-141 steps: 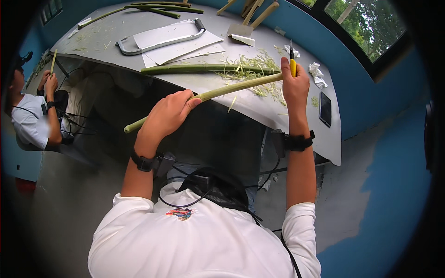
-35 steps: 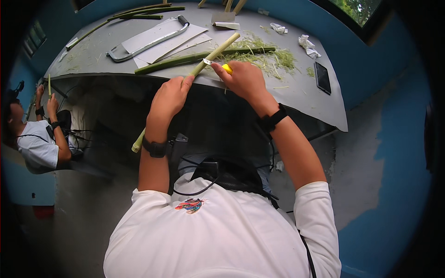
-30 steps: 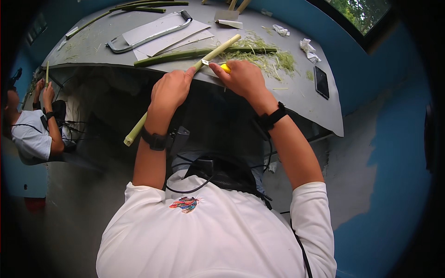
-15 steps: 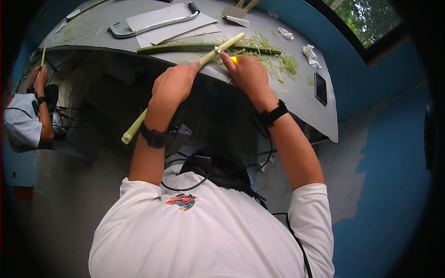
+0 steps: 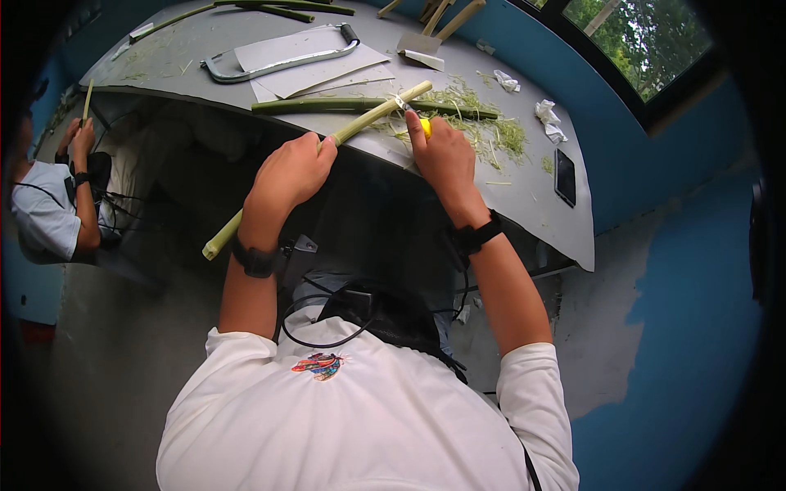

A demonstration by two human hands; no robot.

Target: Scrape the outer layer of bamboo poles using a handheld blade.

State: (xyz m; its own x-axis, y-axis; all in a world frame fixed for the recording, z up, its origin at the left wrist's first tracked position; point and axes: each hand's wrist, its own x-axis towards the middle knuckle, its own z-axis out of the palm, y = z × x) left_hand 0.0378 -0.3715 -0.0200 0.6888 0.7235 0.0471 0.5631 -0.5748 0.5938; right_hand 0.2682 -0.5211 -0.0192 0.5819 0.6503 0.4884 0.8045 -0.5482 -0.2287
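Note:
My left hand (image 5: 291,173) is wrapped round a pale, scraped bamboo stalk (image 5: 368,121), whose lower end sticks out past my left wrist toward me. The stalk slants up and right, its far end over the table. My right hand (image 5: 444,155) grips a knife with a yellow handle (image 5: 425,127); its metal blade lies against the stalk near the far end. Most of the handle is hidden by my fingers. Beneath the stalk, a dark green bamboo pole (image 5: 311,105) lies across the table near the front edge, with green shavings (image 5: 508,135) around its right part.
On the grey table (image 5: 532,221) are a hacksaw (image 5: 278,64) on white sheets (image 5: 360,75), wooden-handled tools (image 5: 438,29), crumpled tissues (image 5: 548,120) and a phone (image 5: 565,177). More green bamboo (image 5: 278,11) lies at the back. Another person (image 5: 49,204) sits at the left, holding a thin stick.
The knife blade has moved along the stalk toward its far end. My left hand sits slightly lower and farther left. The view has shifted, showing more of the table's back.

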